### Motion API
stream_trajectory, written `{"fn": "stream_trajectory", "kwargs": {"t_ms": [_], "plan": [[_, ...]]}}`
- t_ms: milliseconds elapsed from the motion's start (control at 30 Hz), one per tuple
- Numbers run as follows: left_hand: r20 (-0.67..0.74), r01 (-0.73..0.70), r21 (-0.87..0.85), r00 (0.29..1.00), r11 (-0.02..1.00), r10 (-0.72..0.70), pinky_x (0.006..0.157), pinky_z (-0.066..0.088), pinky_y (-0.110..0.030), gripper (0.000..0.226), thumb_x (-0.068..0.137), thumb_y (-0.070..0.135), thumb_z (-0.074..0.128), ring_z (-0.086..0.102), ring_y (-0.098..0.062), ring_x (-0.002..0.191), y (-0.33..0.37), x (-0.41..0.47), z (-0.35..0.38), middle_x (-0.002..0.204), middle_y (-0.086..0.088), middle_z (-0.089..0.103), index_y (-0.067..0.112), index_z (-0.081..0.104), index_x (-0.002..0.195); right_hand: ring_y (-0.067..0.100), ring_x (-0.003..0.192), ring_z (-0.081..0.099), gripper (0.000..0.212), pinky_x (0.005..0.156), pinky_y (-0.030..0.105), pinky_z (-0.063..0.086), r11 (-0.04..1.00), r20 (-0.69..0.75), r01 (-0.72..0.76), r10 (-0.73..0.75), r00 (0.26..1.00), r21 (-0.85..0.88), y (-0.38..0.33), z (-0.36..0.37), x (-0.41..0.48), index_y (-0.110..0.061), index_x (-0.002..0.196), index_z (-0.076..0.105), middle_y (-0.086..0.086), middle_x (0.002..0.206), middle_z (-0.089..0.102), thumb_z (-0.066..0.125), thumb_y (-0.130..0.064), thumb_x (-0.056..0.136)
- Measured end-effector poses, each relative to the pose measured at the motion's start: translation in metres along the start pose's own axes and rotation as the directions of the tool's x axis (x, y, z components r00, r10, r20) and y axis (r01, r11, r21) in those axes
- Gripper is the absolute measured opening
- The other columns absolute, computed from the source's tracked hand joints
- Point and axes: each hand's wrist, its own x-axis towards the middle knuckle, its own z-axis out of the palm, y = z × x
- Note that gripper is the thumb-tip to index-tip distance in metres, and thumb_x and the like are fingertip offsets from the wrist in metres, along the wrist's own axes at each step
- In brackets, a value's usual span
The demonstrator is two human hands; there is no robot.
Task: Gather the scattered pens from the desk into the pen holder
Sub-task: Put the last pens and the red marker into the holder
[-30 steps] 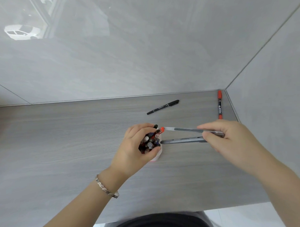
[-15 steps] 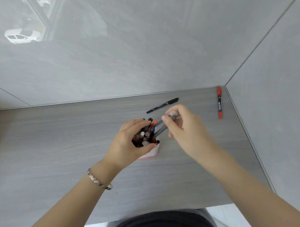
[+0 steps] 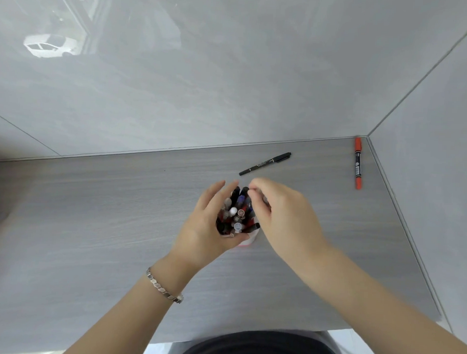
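The pen holder (image 3: 248, 240), white with a red base, stands mid-desk, packed with several pens (image 3: 236, 214). My left hand (image 3: 204, 228) wraps around it from the left and hides most of its wall. My right hand (image 3: 278, 213) hovers at the holder's right side, fingertips pinched on the upper ends of the grey pens, which slant down among the others. A black pen (image 3: 264, 164) lies on the desk just behind the holder. A red marker (image 3: 357, 165) lies near the far right corner, along the side wall.
The grey wood-grain desk (image 3: 93, 225) meets glossy grey walls at the back and right. Its front edge runs just above my dark clothing (image 3: 255, 347). A metal bracelet (image 3: 165, 287) sits on my left wrist.
My right hand swung the two grey pens from level to upright and lowered them into the holder. The left hand kept its grip on the holder.
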Motion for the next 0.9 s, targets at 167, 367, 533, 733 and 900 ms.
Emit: {"fn": "stream_trajectory", "kwargs": {"t_ms": [167,367,533,733,900], "plan": [[0.105,0.085,-0.005,0.991,0.996,-0.084,0.09,0.032,-0.011,0.111,0.052,0.023,0.088,0.037,0.0,0.117,0.002,-0.003,-0.005,0.125,0.019,0.033,0.049,0.008,0.125,0.033,0.095,0.057,0.033,0.074,0.042,0.052,0.971,0.013,-0.053,0.057,0.998,-0.233,0.011,0.026,0.001,-0.01,0.094,0.057,0.014,0.108,0.06,0.03,-0.026,0.086],[0.093,0.077,0.037,0.992,0.996,-0.08,0.092,0.029,0.005,0.101,0.06,0.024,0.084,0.043,-0.005,0.122,-0.01,-0.008,-0.007,0.13,0.021,0.035,0.041,0.016,0.132,0.014,0.14,0.009,0.057,0.114,0.037,0.011,0.987,0.122,0.152,-0.145,0.982,-0.049,0.031,0.02,-0.015,-0.013,0.14,0.022,0.004,0.153,0.013,0.02,-0.045,0.093],[0.019,0.145,-0.027,0.989,0.989,-0.144,0.094,0.046,-0.03,0.098,0.057,0.029,0.084,0.048,-0.013,0.122,0.0,-0.002,0.002,0.128,0.014,0.043,0.021,0.028,0.137,0.005,0.139,-0.014,0.086,0.116,0.036,-0.005,0.968,0.289,0.182,-0.128,0.949,-0.171,0.031,0.02,-0.012,-0.013,0.143,0.007,-0.006,0.15,-0.007,-0.003,-0.069,0.078],[0.02,0.206,0.0,0.978,0.978,-0.206,0.085,0.037,-0.02,0.095,0.061,0.03,0.082,0.043,-0.005,0.121,0.004,0.004,0.005,0.122,0.022,0.038,0.03,0.025,0.137,0.014,0.133,0.033,0.041,0.108,0.014,0.016,0.991,0.045,-0.053,0.048,0.998,0.124,0.074,0.007,0.045,-0.012,0.126,0.05,0.001,0.14,0.044,0.033,-0.032,0.094],[0.054,0.213,-0.043,0.976,0.976,-0.211,0.085,0.036,-0.015,0.092,0.063,0.028,0.082,0.042,-0.004,0.121,0.004,0.004,0.003,0.125,0.022,0.04,0.036,0.025,0.135,0.029,0.14,0.015,0.046,0.113,0.043,0.018,0.91,0.296,-0.161,0.286,0.911,-0.383,0.145,0.035,0.088,-0.018,0.138,0.03,0.01,0.154,0.017,0.041,-0.015,0.094]]}}
